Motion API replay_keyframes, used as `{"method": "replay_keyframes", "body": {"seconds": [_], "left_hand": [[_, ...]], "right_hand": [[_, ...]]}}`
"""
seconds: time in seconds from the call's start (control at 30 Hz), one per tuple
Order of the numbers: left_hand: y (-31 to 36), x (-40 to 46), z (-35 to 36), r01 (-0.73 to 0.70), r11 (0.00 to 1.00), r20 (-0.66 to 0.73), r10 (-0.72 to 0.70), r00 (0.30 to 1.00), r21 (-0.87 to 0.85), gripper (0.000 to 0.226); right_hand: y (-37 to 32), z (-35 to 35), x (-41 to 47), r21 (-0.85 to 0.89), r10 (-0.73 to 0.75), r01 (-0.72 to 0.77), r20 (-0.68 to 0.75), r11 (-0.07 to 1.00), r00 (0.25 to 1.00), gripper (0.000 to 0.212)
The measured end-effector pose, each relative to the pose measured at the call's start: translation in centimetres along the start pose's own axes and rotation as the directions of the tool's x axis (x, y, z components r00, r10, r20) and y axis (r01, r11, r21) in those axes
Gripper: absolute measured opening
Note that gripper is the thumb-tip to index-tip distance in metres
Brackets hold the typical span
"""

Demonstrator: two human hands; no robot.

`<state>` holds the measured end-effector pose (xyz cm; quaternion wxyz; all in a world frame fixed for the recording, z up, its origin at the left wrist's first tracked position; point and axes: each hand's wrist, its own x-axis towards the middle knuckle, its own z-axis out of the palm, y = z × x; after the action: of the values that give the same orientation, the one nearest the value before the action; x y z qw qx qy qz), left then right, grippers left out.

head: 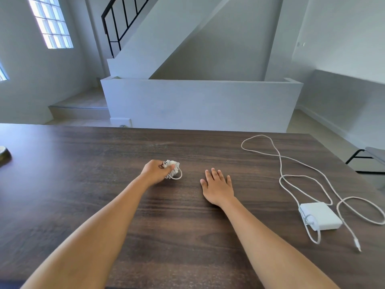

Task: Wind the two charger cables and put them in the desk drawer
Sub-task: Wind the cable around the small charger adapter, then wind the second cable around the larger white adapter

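My left hand (155, 171) grips a white charger with its cable wound into a tight bundle (173, 168), held just above the dark wooden desk (83, 184) near its middle. My right hand (218, 185) lies flat on the desk to the right of the bundle, fingers straight and holding nothing. A second white charger brick (320, 215) sits at the desk's right side. Its long white cable (279, 155) sprawls in loose loops from the far edge back past the brick, with the plug end (357, 245) near the front. No drawer is in view.
A dark rounded object (4, 155) sits at the desk's left edge. Beyond the desk are a low white wall (200, 103), a staircase with a black railing (123, 21), and a black-framed bench (370, 157) at the right.
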<state>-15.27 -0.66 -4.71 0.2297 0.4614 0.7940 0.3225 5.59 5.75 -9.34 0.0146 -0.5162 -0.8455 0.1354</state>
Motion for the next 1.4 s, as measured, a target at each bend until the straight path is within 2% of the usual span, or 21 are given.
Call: {"method": "replay_keyframes", "body": {"seconds": [0.13,0.2,0.23,0.3,0.33,0.4,0.53,0.7,0.8,0.87,0.97,1.17,1.3,1.4], "left_hand": [[0.0,-0.2,0.1,-0.024,0.998,0.001,0.024,1.000,0.065,0.040],[0.0,0.0,0.1,-0.034,0.995,0.043,0.030,0.999,0.093,0.029],[-0.1,0.3,0.0,-0.028,0.996,0.056,0.023,0.998,0.090,0.032],[-0.1,0.3,-0.2,-0.003,0.996,0.076,-0.004,0.997,0.090,0.070],[-0.1,0.2,-0.3,-0.012,0.996,0.097,0.003,0.995,0.091,0.081],[0.0,0.1,-0.4,-0.054,0.991,0.141,0.036,0.989,0.126,0.087],[0.2,0.1,-0.4,-0.078,0.973,0.142,0.048,0.989,0.216,0.085],[0.2,0.7,-0.8,-0.048,0.970,0.154,0.011,0.988,0.239,0.084],[1.0,1.3,-0.7,-0.034,0.943,0.123,-0.007,0.992,0.330,0.084],[2.1,2.0,-0.3,-0.091,0.903,0.085,0.061,0.995,0.420,0.081],[5.0,2.8,1.3,-0.205,0.860,0.093,0.183,0.979,0.467,0.079],[12.5,1.8,8.7,-0.404,0.824,0.276,0.312,0.909,0.399,0.073],[17.9,-1.2,14.9,-0.570,0.749,0.405,0.431,0.806,0.338,0.063],[21.6,-4.4,18.6,-0.694,0.681,0.481,0.539,0.691,0.233,0.050]], "right_hand": [[0.0,0.1,-0.1,-0.011,0.005,-0.005,0.000,1.000,1.000,0.059],[0.0,0.2,-0.1,-0.014,0.007,-0.007,-0.001,1.000,1.000,0.059],[0.0,0.2,-0.1,-0.014,0.006,-0.006,-0.003,1.000,1.000,0.059],[0.0,0.2,-0.2,-0.012,0.005,-0.005,-0.005,1.000,1.000,0.059],[0.0,0.2,-0.2,-0.011,0.002,-0.002,-0.006,1.000,1.000,0.059],[0.0,0.1,-0.2,-0.009,0.000,0.000,-0.003,1.000,1.000,0.059],[0.0,-0.1,-0.3,0.000,-0.003,0.003,0.008,1.000,1.000,0.059],[0.1,-0.3,-0.6,0.023,-0.002,0.002,-0.007,1.000,1.000,0.058],[0.6,-0.9,-1.1,0.042,0.012,-0.011,-0.024,0.999,1.000,0.058],[1.3,-1.7,-1.7,0.054,0.031,-0.028,-0.050,0.998,0.998,0.057],[3.3,-3.7,-2.6,0.074,0.073,-0.065,-0.107,0.995,0.992,0.056],[9.4,-7.6,-6.6,0.114,0.218,-0.195,-0.248,0.974,0.944,0.055],[14.4,-10.3,-11.3,0.194,0.335,-0.281,-0.359,0.940,0.871,0.053],[18.3,-11.2,-15.0,0.252,0.446,-0.371,-0.409,0.894,0.796,0.051]]}}
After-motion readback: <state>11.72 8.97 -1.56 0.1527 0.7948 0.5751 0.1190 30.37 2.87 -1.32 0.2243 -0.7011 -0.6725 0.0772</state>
